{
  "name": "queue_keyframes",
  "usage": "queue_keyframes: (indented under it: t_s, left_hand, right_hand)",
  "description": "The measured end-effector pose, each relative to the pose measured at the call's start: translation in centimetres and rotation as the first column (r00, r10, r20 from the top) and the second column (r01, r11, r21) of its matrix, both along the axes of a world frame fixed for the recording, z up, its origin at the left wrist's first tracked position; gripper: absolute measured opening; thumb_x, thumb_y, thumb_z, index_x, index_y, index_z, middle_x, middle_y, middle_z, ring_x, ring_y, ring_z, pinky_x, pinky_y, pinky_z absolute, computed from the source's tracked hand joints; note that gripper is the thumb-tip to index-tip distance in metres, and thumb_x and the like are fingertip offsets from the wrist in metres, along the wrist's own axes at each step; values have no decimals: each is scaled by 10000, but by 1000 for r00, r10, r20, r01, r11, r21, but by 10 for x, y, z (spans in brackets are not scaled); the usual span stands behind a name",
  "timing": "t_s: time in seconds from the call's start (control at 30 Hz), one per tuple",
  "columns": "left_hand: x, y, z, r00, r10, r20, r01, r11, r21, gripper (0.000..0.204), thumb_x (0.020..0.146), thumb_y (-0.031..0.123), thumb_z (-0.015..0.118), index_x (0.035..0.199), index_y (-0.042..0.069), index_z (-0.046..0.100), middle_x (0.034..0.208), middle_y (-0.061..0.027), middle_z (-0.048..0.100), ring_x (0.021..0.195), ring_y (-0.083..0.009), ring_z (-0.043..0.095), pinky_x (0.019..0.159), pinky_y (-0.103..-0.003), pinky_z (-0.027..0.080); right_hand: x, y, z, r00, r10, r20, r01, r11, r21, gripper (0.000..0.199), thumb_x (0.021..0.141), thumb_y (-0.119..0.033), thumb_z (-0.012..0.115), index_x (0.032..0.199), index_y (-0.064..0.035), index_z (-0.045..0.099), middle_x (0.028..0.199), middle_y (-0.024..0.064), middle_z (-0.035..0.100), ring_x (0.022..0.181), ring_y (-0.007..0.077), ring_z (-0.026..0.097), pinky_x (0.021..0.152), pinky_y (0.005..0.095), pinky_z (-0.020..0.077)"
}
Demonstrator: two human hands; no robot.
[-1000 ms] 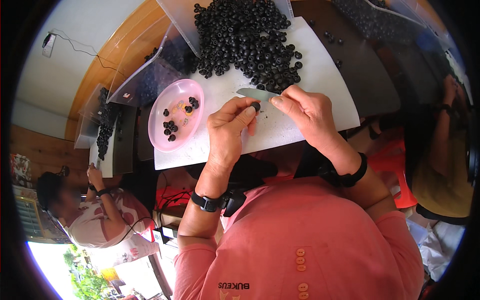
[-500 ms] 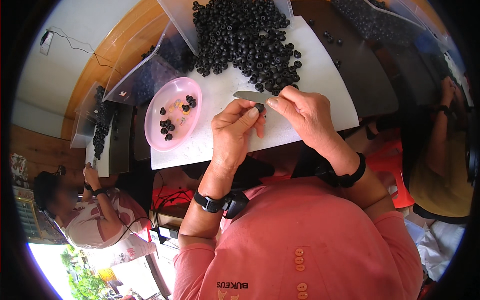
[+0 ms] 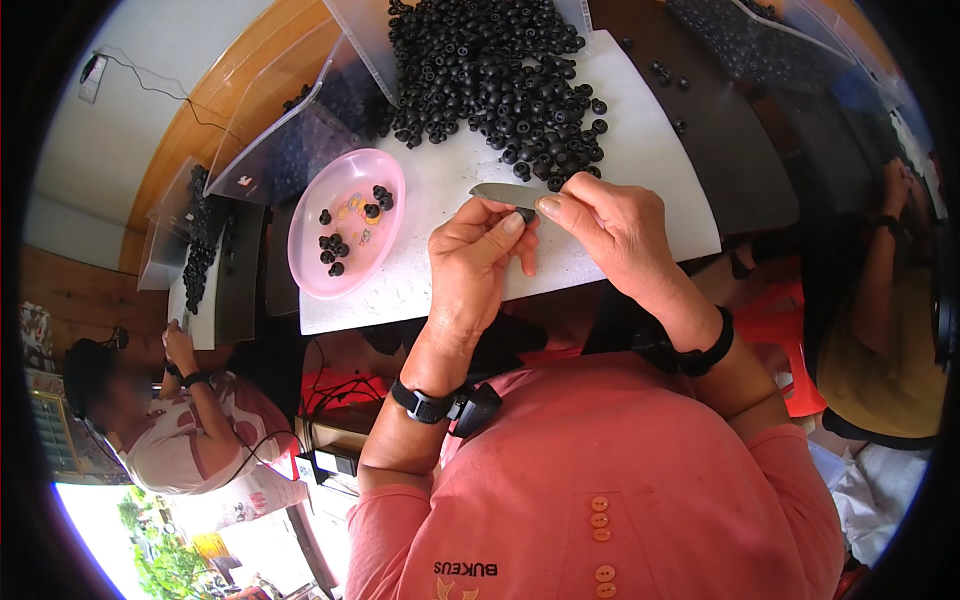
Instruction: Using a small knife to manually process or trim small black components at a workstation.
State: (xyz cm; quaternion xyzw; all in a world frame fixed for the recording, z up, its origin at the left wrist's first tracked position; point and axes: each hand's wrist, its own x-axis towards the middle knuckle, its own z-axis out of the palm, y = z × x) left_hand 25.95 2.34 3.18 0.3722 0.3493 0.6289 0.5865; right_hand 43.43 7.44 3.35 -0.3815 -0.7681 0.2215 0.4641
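Black piece (image 3: 528, 214) is sitting mid-frame, left hand (image 3: 470, 258) pinching it, right hand (image 3: 620, 225) gripping knife (image 3: 505, 194) just above. Few pieces (image 3: 333, 243) are lying in pink bowl (image 3: 372, 262), centre-left; big heap (image 3: 500, 75), upper centre, seemingly awaiting work.

White bench (image 3: 640, 140) with black pieces (image 3: 540, 120) and a pink plate (image 3: 362, 262).
The pieces lie heaped across the far half, their pile running back into a clear bin (image 3: 366, 38) at the far end; the plate rests near the left edge, apart from the heap. The near right part is bare white.
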Motion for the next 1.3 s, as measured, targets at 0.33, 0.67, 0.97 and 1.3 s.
queue_keyframes:
  t_s: [0.33, 0.67, 0.97, 1.3]
  left_hand:
    - [-1, 0, -10, 999, 1, -45, 2, 999, 53, 125, 980, -13, 580, 1090, -51, 629, 984, -195, 691, 750, -219, 661, 601, -333, 540]
    - [4, -4, -3, 998, 28, -57, -26, 999, 24, 186, 974, -45, 570, 1145, -81, 633, 879, -151, 679, 666, -175, 622, 639, -290, 518]
    - [10, -5, -2, 977, 45, -207, -27, 996, 89, 300, 980, -47, 548, 1263, -32, 645, 884, -67, 652, 684, -123, 578, 676, -250, 487]
    - [10, 0, -10, 972, 92, -216, -50, 980, 192, 264, 979, -7, 572, 1221, -63, 660, 982, -110, 668, 740, -164, 601, 664, -283, 517]
  right_hand:
    - [0, 0, 0, 1000, 5, -9, -5, 1000, -5, 374, 945, -320, 679, 681, -85, 557, 497, 64, 487, 424, 222, 491, 431, 365, 366]
    - [3, 2, 1, 998, 58, -11, -58, 998, -6, 349, 940, -285, 693, 692, -72, 571, 497, 69, 490, 422, 211, 485, 430, 359, 365]
    - [7, 3, 4, 993, 112, -45, -115, 991, -73, 329, 934, -280, 698, 714, -54, 601, 498, 72, 471, 432, 193, 455, 440, 345, 359]
    - [9, 5, 5, 987, 161, 13, -160, 986, -52, 332, 942, -285, 682, 704, -68, 603, 505, 81, 479, 436, 208, 468, 447, 355, 365]
